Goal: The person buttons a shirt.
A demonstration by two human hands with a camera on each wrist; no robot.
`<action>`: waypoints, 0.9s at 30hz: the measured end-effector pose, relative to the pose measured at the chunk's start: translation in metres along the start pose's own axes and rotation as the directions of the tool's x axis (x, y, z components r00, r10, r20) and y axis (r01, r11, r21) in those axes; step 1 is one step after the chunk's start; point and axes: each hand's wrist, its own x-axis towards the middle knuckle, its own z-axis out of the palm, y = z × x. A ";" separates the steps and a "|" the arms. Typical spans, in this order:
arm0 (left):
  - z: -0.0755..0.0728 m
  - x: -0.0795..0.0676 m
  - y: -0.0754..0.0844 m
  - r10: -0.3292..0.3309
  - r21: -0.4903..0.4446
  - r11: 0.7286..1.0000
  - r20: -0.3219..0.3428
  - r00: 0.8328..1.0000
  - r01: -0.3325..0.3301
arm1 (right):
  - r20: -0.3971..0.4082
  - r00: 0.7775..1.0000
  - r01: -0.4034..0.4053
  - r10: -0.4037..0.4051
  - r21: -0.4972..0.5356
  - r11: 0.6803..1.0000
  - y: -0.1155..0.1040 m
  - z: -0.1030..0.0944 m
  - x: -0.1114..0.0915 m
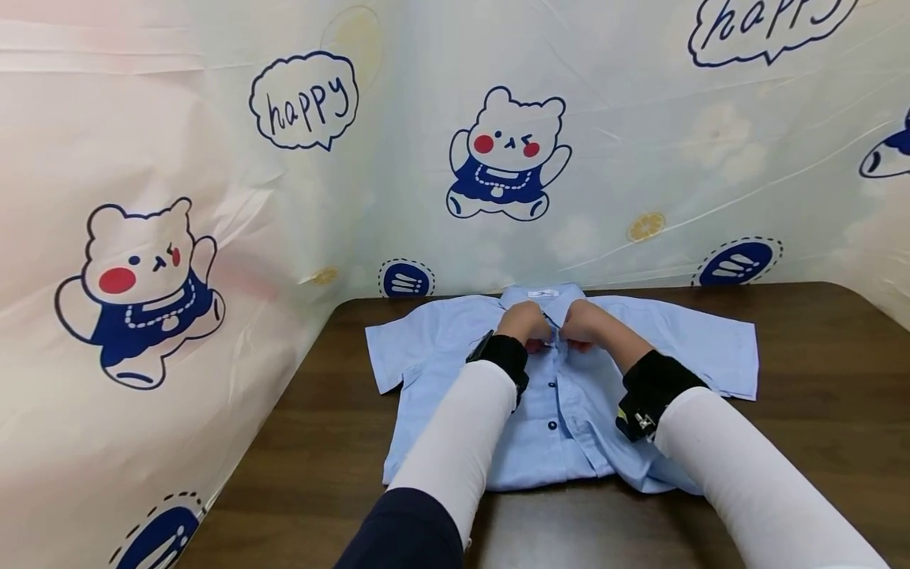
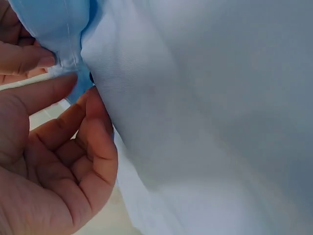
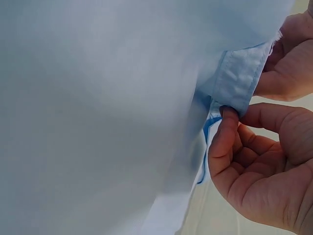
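Note:
A light blue short-sleeved shirt (image 1: 441,379) lies front up, with its collar (image 1: 515,298) at the far side and dark buttons (image 1: 552,425) down the front. Just below the collar, my left hand (image 1: 524,322) pinches the left-hand front edge; a dark button (image 2: 91,77) shows by its fingertips in the left wrist view. Close beside it, my right hand (image 1: 587,322) holds the other front edge. The right wrist view shows its thumb and finger pinching the stitched placket (image 3: 237,81). Lifted cloth fills much of both wrist views, and the hands partly cover the upper front.
Under the shirt is a dark brown wooden table (image 1: 284,466) with rounded far corners. A pale printed curtain (image 1: 398,190) with bear drawings hangs behind it and along the left side. Both wrists wear black bands (image 1: 657,391) over white sleeves.

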 end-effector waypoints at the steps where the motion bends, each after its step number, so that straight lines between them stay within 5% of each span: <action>1: 0.001 0.000 0.000 -0.003 0.003 1.000 -0.003 1.000 0.003 | -0.003 1.000 0.000 0.000 0.009 1.000 0.000 0.001 0.000; 6: 0.006 -0.001 -0.001 -0.009 -0.017 1.000 0.018 1.000 0.009 | 0.001 1.000 0.006 -0.006 0.057 0.998 0.001 0.007 -0.001; 9: 0.006 0.000 -0.003 -0.051 -0.148 0.988 -0.001 0.999 0.050 | -0.027 0.999 0.022 -0.021 0.064 0.998 0.002 0.009 -0.003; 11: 0.005 0.000 -0.005 -0.083 -0.345 0.935 0.010 0.997 0.081 | -0.054 0.998 0.032 -0.028 0.076 0.997 0.003 0.009 -0.005; 15: 0.002 0.000 -0.013 -0.086 -0.686 0.713 0.114 0.990 0.141 | -0.092 0.995 0.040 -0.029 0.119 0.992 0.004 0.009 -0.008; 17: 0.001 -0.001 -0.017 -0.058 -0.745 0.645 0.173 0.983 0.169 | -0.106 0.994 0.045 -0.030 0.139 0.989 0.004 0.010 -0.009; 19: 0.001 -0.001 -0.020 -0.037 -0.766 0.614 0.209 0.977 0.188 | -0.121 0.992 0.064 -0.046 0.149 0.987 0.005 0.010 -0.009; 27: -0.001 -0.002 -0.021 -0.022 -0.775 0.596 0.245 0.969 0.210 | -0.142 0.984 0.126 -0.104 0.153 0.980 0.005 0.017 -0.009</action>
